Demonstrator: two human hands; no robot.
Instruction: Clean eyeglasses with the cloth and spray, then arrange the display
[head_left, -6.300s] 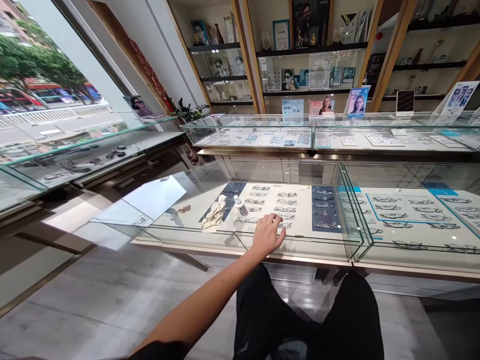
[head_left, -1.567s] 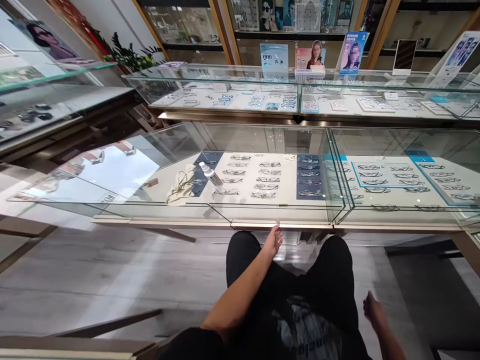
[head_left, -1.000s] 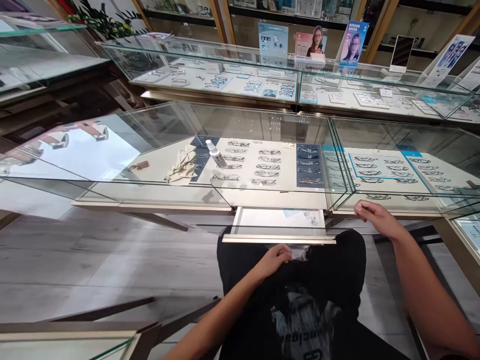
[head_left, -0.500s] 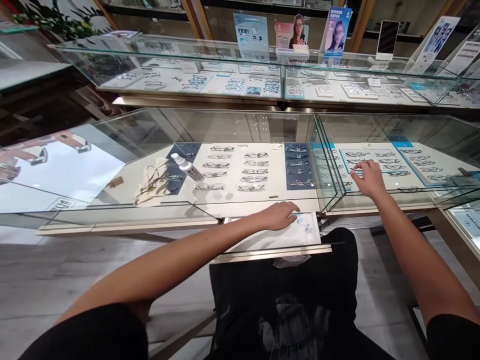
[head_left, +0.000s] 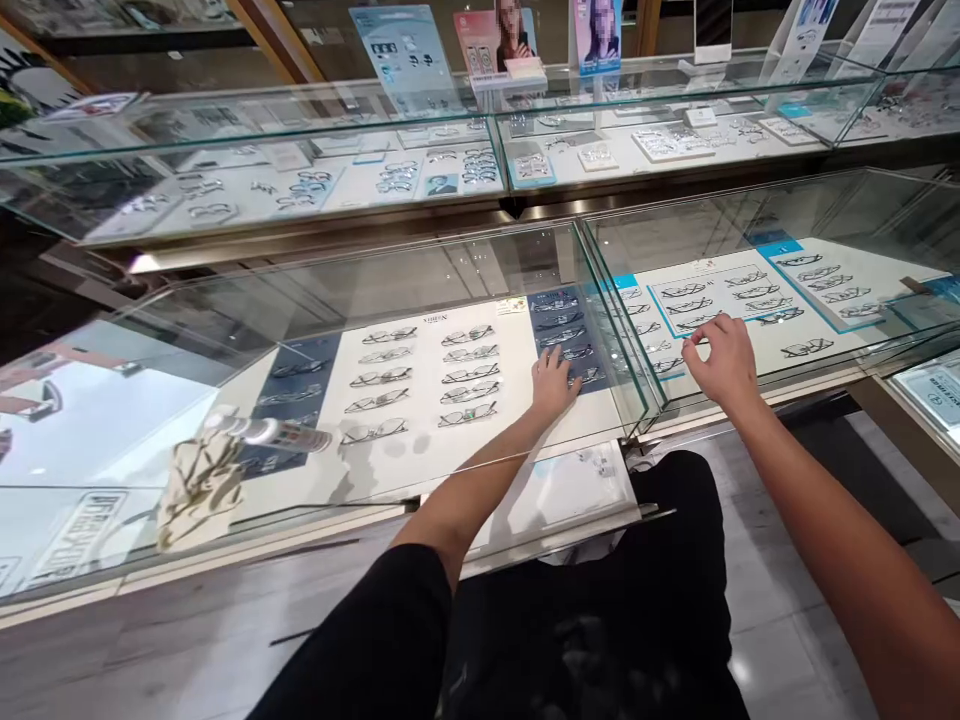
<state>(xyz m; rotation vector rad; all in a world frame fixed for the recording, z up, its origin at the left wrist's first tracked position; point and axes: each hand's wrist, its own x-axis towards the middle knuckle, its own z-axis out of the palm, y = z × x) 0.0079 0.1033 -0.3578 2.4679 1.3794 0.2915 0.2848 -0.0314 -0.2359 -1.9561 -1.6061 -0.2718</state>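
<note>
My left hand [head_left: 553,385] lies over the glass counter top, fingers spread, above the dark blue panel [head_left: 556,312] with several eyeglasses [head_left: 576,352]. Nothing shows in its grasp. To the right, my right hand [head_left: 724,360] is over the neighbouring glass case, thumb and forefinger curled together in a pinch. Whatever may be between those fingertips is too small to make out. Below that hand, glasses frames [head_left: 684,290] lie in rows on a white board with a blue border. A partly open drawer [head_left: 555,500] is under my left forearm.
A spray bottle [head_left: 289,435] and a crumpled beige cloth [head_left: 199,490] are on the left counter. More eyeglasses [head_left: 379,400] lie in rows beneath the glass. Behind runs a second glass showcase [head_left: 397,205] with upright advertising cards [head_left: 405,60]. Glass edges [head_left: 619,330] meet between the two front cases.
My left hand has moved up from above the drawer to over the dark blue panel. My right hand's fingers have curled into a rounder pinch. The view has shifted and tilted.
</note>
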